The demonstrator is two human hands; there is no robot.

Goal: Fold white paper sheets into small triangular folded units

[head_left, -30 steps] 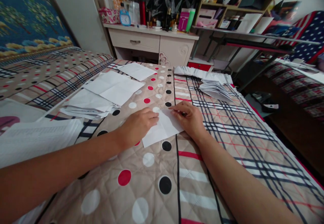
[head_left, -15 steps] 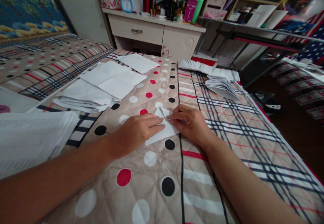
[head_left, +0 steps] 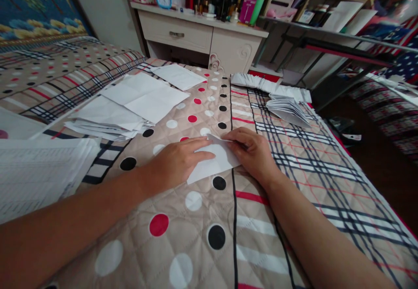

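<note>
A small folded piece of white paper [head_left: 217,157] lies on the quilted bedspread between my two hands. My left hand [head_left: 178,158] rests on its left side, fingers stretched out and thumb apart, pressing it flat. At the paper's upper right, my right hand [head_left: 253,149] is closed, pinching the edge between thumb and fingers. The paper's far edge is slightly raised near the fingertips, and my fingers hide part of both sides.
Loose white sheets [head_left: 143,97] and a stack of printed pages [head_left: 39,176] lie to the left. Folded paper pieces [head_left: 287,109] and a long row of folded paper [head_left: 257,83] sit at the far right. A dresser [head_left: 196,36] stands beyond the bed.
The raised fold at the paper's top has gone down, and more of its flat face shows. My right hand has shifted slightly; my left fingers have moved toward the far edge.
</note>
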